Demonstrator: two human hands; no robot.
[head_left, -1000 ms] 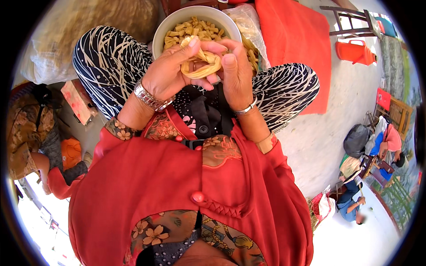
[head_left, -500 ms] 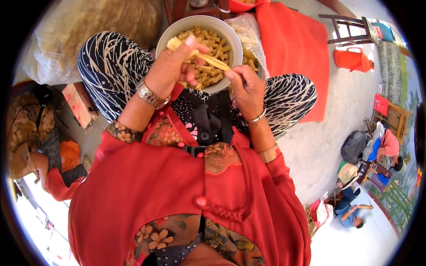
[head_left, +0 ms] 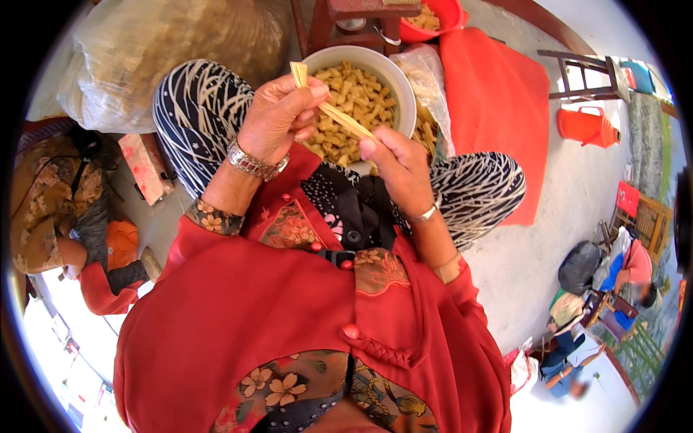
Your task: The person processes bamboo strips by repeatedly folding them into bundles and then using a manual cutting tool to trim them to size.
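Observation:
Both my hands hold one pale yellow, flat folded strip point(head_left: 345, 122), stretched straight and slanting down to the right. My left hand point(head_left: 278, 119) pinches it near its upper end, which sticks out above the thumb. My right hand point(head_left: 406, 169) is closed on the lower end between thumb and curled fingers. Under the strip, a white round basin point(head_left: 407, 97) sits between my knees. It is filled with many short, yellow-brown knotted pieces point(head_left: 369, 95). The strip's exact material cannot be told.
A big translucent sack point(head_left: 166, 65) bulges at the far left. A clear plastic bag point(head_left: 432, 76) and red cloth point(head_left: 498, 108) lie right of the basin; a red-brown wooden stool point(head_left: 361, 9) and red bowl point(head_left: 453, 16) stand behind. A person sits at left, others far right.
The strip was looser and bunched at my left hand; now it is straight and narrow. My left fingers have closed further around it. The whole view has shifted slightly.

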